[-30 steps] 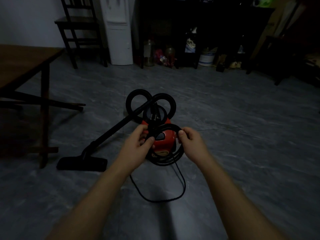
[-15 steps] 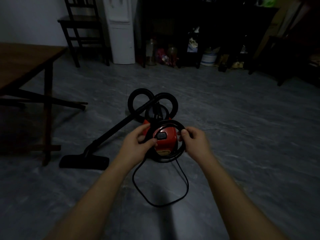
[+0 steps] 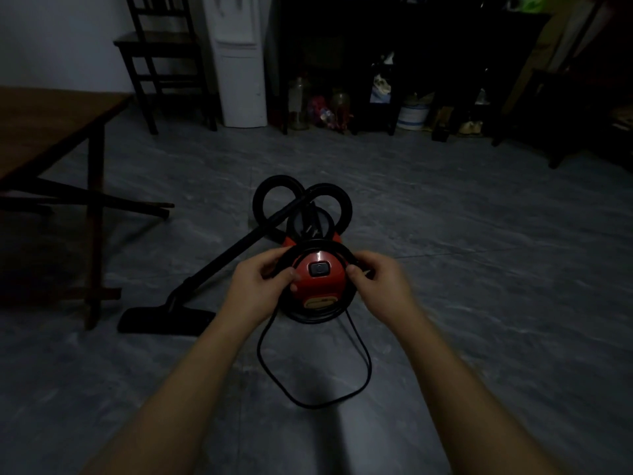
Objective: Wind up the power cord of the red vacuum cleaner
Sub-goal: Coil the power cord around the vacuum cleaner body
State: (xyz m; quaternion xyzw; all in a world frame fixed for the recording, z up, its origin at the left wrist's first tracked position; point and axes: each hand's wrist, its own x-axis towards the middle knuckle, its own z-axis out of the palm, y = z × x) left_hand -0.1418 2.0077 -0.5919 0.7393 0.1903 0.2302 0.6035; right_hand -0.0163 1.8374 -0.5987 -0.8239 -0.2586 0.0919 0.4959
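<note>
The red vacuum cleaner (image 3: 320,286) stands on the grey floor in front of me, with a black switch on top. Its black power cord (image 3: 356,341) is coiled in several turns around the red body, and a loose loop hangs down onto the floor toward me. My left hand (image 3: 260,289) pinches the coil at its left side. My right hand (image 3: 380,282) grips the coil at its right side. The black hose (image 3: 263,200) curls in loops behind the body.
A black wand (image 3: 222,258) runs down-left to a floor nozzle (image 3: 164,320). A wooden table (image 3: 44,138) stands at left, a dark chair (image 3: 164,63) and a white appliance (image 3: 239,63) at the back, with dark furniture and jars (image 3: 298,104) along the far wall.
The coil has been lifted higher around the red body, uncovering the switch. The loose loop on the floor has grown longer toward me. Both hands kept their hold on the coil's sides.
</note>
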